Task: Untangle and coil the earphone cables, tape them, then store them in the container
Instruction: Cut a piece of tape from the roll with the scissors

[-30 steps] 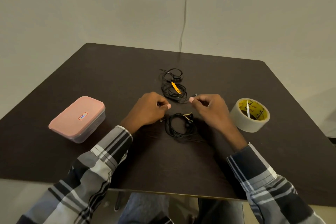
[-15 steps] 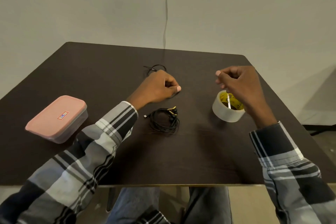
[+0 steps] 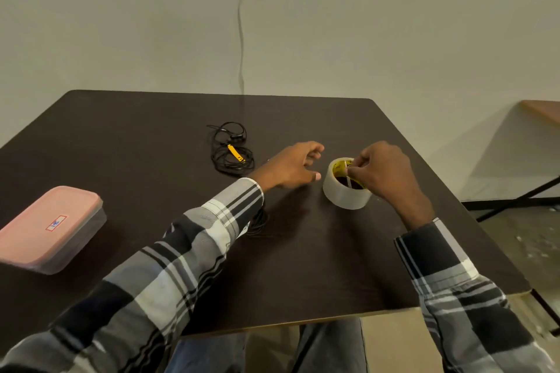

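A roll of clear tape (image 3: 345, 192) with a yellow core lies flat on the dark table (image 3: 303, 266). My right hand (image 3: 383, 174) is over its right rim and pinches the white strip that crosses the core. My left hand (image 3: 292, 168) hovers just left of the roll, fingers spread and holding nothing. A black earphone bundle with a yellow tag (image 3: 231, 150) lies farther left on the table. A second black coil (image 3: 259, 222) peeks out from under my left sleeve, mostly hidden. The pink-lidded container (image 3: 50, 228) stands shut at the left edge.
A thin cable runs down the wall behind the table. Another table's black legs (image 3: 515, 201) and a floor strip show at the right. The table's front edge is close to my lap.
My right hand came down onto the tape roll and took hold of its strip. My left hand opened and moved right, toward the roll. The camera swung right, uncovering the tagged earphone bundle.
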Motion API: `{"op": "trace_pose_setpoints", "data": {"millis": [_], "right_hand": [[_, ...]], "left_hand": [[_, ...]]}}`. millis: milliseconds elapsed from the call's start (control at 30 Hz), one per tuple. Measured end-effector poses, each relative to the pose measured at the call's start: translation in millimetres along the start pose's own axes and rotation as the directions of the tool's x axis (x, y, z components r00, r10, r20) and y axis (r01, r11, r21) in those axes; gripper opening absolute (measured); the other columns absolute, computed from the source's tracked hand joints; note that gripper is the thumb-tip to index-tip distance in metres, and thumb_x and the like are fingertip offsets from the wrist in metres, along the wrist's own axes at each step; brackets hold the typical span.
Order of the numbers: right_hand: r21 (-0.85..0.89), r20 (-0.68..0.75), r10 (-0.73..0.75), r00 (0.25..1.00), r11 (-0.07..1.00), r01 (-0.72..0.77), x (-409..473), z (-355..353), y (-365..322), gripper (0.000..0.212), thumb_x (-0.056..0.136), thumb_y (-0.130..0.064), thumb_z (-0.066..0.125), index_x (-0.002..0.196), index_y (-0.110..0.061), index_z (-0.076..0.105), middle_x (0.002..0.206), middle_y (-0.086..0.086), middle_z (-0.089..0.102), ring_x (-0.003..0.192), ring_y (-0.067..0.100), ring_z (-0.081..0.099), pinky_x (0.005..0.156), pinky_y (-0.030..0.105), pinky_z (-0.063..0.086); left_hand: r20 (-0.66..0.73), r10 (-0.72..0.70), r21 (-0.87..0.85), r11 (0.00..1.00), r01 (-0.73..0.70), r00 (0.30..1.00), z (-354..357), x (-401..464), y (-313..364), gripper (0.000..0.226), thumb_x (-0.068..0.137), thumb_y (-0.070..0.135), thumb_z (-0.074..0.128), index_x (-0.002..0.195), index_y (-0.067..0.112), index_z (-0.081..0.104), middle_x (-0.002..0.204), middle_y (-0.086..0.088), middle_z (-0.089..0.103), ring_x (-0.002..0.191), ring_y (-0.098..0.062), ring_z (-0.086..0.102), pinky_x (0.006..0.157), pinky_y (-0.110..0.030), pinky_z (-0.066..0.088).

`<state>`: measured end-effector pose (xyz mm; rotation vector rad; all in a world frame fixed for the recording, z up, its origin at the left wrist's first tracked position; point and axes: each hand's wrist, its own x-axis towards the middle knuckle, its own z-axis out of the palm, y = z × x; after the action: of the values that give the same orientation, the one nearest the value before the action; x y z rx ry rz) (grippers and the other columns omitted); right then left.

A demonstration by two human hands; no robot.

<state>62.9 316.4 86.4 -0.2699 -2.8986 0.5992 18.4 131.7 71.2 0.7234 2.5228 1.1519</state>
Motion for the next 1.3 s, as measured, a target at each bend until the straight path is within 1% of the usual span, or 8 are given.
{"op": "trace_pose_setpoints", "data": {"millis": [367,567,700,833,933,1100,1200,1300], "right_hand": [[-0.304,-0.005,0.053,0.999,0.951,-0.052,6.3,18.2,-3.5,0.037,0.091,-0.042,0.069,0.110,-0.009,0.068,0.085,0.005,0.060,0.073,0.019,0.061,0.061,0.030,0.046],[-0.213,-0.005,0.072,0.997,0.975,-0.071,9.4,13.7,-5.5,0.031,0.090,-0.043,0.069,0.104,-0.016,0.073,0.089,0.003,0.068,0.076,0.020,0.062,0.062,0.032,0.047],[-0.108,-0.070,0.000,0.998,0.994,-0.008,8.2,6.0,-10.3,0.022,0.091,-0.041,0.068,0.091,-0.022,0.077,0.076,-0.004,0.063,0.062,0.008,0.053,0.051,0.022,0.034],[-0.085,-0.102,-0.093,0.990,0.993,0.084,5.8,2.9,-19.5,0.025,0.091,-0.046,0.067,0.094,-0.024,0.079,0.084,-0.001,0.071,0.074,0.017,0.065,0.064,0.036,0.055],[-0.074,-0.142,-0.138,0.980,0.989,0.128,3.6,0.9,-22.7,0.029,0.090,-0.049,0.067,0.100,-0.025,0.079,0.083,0.000,0.072,0.072,0.019,0.065,0.066,0.039,0.058],[0.032,-0.162,-0.173,0.972,0.983,0.181,1.4,-6.4,-22.2,0.020,0.088,-0.045,0.071,0.103,-0.033,0.079,0.091,-0.006,0.076,0.074,0.013,0.064,0.054,0.024,0.044],[0.127,-0.154,-0.198,0.968,0.967,0.219,-0.6,-12.3,-18.1,0.019,0.086,-0.042,0.074,0.102,-0.033,0.079,0.095,-0.005,0.075,0.083,0.014,0.066,0.066,0.035,0.055],[0.109,-0.159,-0.250,0.955,0.957,0.269,-4.2,-16.1,-14.7,0.026,0.085,-0.038,0.076,0.109,-0.030,0.077,0.100,-0.004,0.067,0.089,0.013,0.060,0.073,0.035,0.052]], "left_hand": [[-0.018,-0.006,0.014,1.000,0.006,1.000,4.6,9.9,-7.6,0.068,0.088,0.009,0.069,0.148,0.014,0.035,0.148,-0.005,0.045,0.135,-0.021,0.045,0.110,-0.039,0.041],[-0.131,0.060,0.000,0.998,-0.060,0.990,-0.2,6.2,-10.8,0.056,0.091,0.013,0.067,0.142,0.015,0.045,0.143,-0.003,0.051,0.130,-0.018,0.050,0.106,-0.034,0.043],[-0.301,0.132,-0.042,0.988,-0.151,0.944,-1.9,6.2,-1.5,0.033,0.091,0.021,0.068,0.122,0.013,0.065,0.112,-0.001,0.068,0.099,-0.014,0.066,0.084,-0.021,0.050],[-0.369,0.171,-0.135,0.962,-0.235,0.913,-1.4,6.6,9.6,0.024,0.089,0.028,0.071,0.105,0.010,0.073,0.085,0.003,0.070,0.072,-0.004,0.062,0.066,-0.018,0.049],[-0.384,0.211,-0.138,0.949,-0.282,0.899,-0.7,5.9,17.8,0.021,0.087,0.028,0.074,0.097,0.010,0.076,0.077,0.005,0.070,0.061,0.003,0.058,0.060,-0.015,0.045],[-0.449,0.202,-0.141,0.946,-0.293,0.871,-3.5,6.3,23.3,0.008,0.087,0.018,0.074,0.089,0.012,0.077,0.072,-0.001,0.073,0.061,-0.010,0.065,0.063,-0.030,0.057],[-0.462,0.161,-0.192,0.942,-0.275,0.872,-5.6,7.2,24.5,0.007,0.087,0.018,0.074,0.090,0.012,0.076,0.077,-0.001,0.074,0.070,-0.015,0.072,0.064,-0.029,0.061],[-0.483,0.090,-0.300,0.918,-0.261,0.871,-8.6,8.9,26.0,0.006,0.086,0.016,0.075,0.088,0.010,0.074,0.073,-0.005,0.074,0.068,-0.017,0.073,0.065,-0.029,0.061]]}}
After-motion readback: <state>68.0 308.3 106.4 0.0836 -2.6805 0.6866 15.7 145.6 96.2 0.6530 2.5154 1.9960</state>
